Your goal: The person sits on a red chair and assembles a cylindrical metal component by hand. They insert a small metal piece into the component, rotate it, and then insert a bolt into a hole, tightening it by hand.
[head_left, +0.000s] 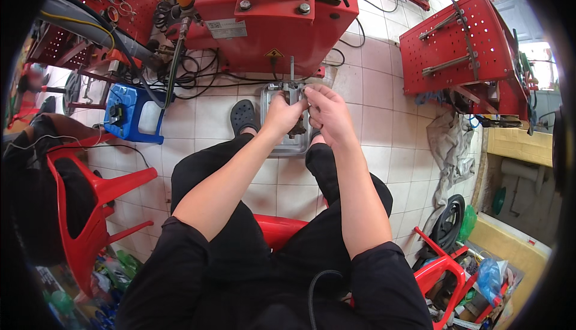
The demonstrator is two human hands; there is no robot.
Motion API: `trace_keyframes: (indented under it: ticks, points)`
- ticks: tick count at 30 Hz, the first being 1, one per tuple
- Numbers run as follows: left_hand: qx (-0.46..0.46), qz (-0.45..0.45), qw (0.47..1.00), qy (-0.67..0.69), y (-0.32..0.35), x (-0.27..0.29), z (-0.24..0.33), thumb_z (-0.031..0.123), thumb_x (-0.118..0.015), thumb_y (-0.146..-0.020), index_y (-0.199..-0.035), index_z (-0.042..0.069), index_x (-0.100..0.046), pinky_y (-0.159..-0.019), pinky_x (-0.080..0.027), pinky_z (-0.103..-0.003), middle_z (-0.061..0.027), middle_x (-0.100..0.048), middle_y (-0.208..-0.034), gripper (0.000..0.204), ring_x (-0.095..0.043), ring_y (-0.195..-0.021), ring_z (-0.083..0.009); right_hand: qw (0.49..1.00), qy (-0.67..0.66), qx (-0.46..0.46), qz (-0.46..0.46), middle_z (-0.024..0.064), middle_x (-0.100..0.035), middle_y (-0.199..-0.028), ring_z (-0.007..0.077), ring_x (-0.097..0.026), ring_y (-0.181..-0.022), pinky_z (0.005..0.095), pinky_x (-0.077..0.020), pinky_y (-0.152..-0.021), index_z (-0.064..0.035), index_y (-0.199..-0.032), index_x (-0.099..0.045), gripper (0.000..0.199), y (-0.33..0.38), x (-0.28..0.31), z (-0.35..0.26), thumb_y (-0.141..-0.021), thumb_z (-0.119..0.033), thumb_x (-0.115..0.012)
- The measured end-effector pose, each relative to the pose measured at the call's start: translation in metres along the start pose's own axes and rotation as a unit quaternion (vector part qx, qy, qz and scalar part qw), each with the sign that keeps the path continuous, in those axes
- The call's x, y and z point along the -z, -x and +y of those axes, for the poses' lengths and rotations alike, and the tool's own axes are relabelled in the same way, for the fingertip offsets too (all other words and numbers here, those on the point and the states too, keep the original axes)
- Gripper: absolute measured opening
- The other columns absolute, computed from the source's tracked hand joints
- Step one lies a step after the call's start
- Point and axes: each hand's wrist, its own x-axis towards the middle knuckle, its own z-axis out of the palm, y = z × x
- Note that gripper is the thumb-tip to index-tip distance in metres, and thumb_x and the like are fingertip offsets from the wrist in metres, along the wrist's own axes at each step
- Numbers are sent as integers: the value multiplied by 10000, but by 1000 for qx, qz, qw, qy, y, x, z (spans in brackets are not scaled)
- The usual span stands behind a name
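My left hand (283,114) is closed around a grey metal part (293,95) with a thin rod sticking up from its far end. At the part's right side is my right hand (329,109), its thumb and forefinger pinched together. What sits between those fingertips is too small to make out. Beneath both hands lies a shallow metal tray (288,150) on the floor between my feet. A dark brown lump (297,129) shows below the part, partly covered by my hands.
Just beyond the tray stands a large red machine (270,36). Black cables run across the tiles. A blue stool (129,114) and a red plastic chair (90,204) are on the left. To the right is a red perforated tool panel (444,42), with a grey cloth (447,150) near it.
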Motion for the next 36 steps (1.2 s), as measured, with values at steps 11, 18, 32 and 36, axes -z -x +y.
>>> trace_keyframes:
  ticks: [11, 18, 32, 36]
  points:
    - [-5, 10, 980, 198, 4, 3, 7, 126, -657, -795, -972, 90, -559, -597, -503, -321, -41, -595, -843, 205, -627, -728, -181, 999, 34, 0, 19, -77, -455, -641, -1, -302, -410, 195, -214, -368, -79, -907, -574, 92, -2, 10, 2, -888, -163, -606]
    - [-5, -3, 978, 210, 7, 1, 11, 113, -680, -781, -955, 67, -572, -668, -479, -267, -41, -634, -862, 210, -608, -736, -139, 988, 129, 64, 58, -67, -473, -635, -6, -327, -430, 194, -223, -373, -67, -900, -572, 88, -5, 9, 9, -893, -151, -595]
    - [-10, -8, 978, 206, 8, -2, 7, 132, -673, -802, -974, 63, -577, -653, -485, -262, -45, -634, -880, 209, -606, -745, -126, 987, 143, 42, 53, -61, -486, -662, -3, -317, -435, 186, -217, -373, -77, -911, -524, 102, -6, 7, 10, -910, -168, -569]
    - [-15, -5, 979, 205, 7, 0, 5, 131, -658, -810, -960, 61, -582, -625, -482, -250, -40, -628, -835, 182, -601, -703, -117, 990, 132, 16, 38, -35, -484, -706, 33, -374, -523, 209, -271, -434, -50, -1000, -533, 152, -5, 6, 7, -873, -132, -543]
